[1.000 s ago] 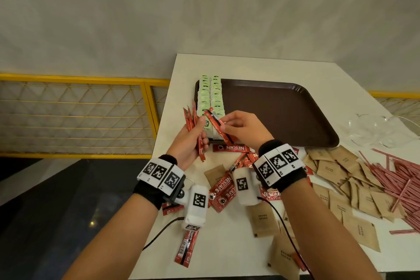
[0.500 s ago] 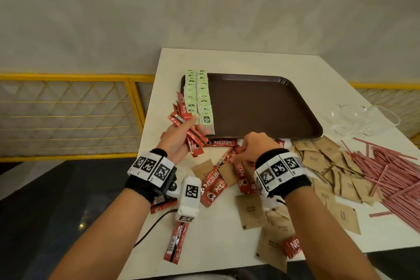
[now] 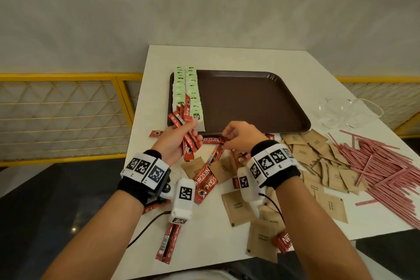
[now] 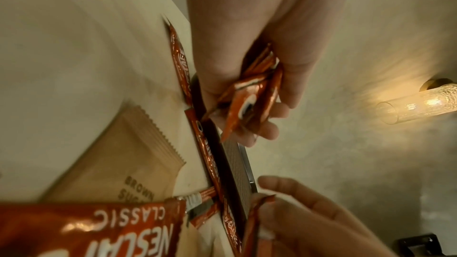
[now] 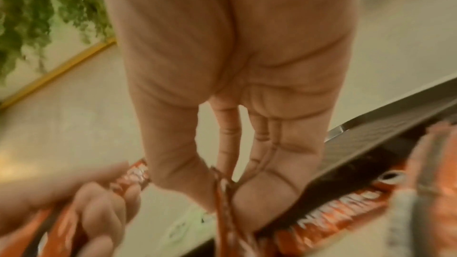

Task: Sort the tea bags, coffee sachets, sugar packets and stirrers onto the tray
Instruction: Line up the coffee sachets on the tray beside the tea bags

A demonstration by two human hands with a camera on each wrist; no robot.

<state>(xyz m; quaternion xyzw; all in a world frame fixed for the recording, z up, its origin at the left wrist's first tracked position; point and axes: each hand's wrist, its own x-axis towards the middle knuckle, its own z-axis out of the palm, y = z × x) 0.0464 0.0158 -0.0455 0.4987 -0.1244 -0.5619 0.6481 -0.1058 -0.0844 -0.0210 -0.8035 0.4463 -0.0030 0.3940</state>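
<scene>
My left hand grips a bundle of red coffee sachets just in front of the brown tray's near left corner; the left wrist view shows the same bundle of sachets in its curled fingers. My right hand pinches one red coffee sachet by its end, low over the pile beside the tray's front rim; in the right wrist view thumb and forefinger clamp that sachet. Two rows of green tea bags lie along the tray's left side.
Loose coffee sachets and brown sugar packets litter the white table in front of the tray. Pink stirrers are heaped at the right. A clear bowl stands right of the tray. A yellow railing runs along the left.
My right hand left the bundle in my left hand, dropped to the pile in front of the tray and pinched a sachet there. The left hand kept its bundle, shifting slightly.
</scene>
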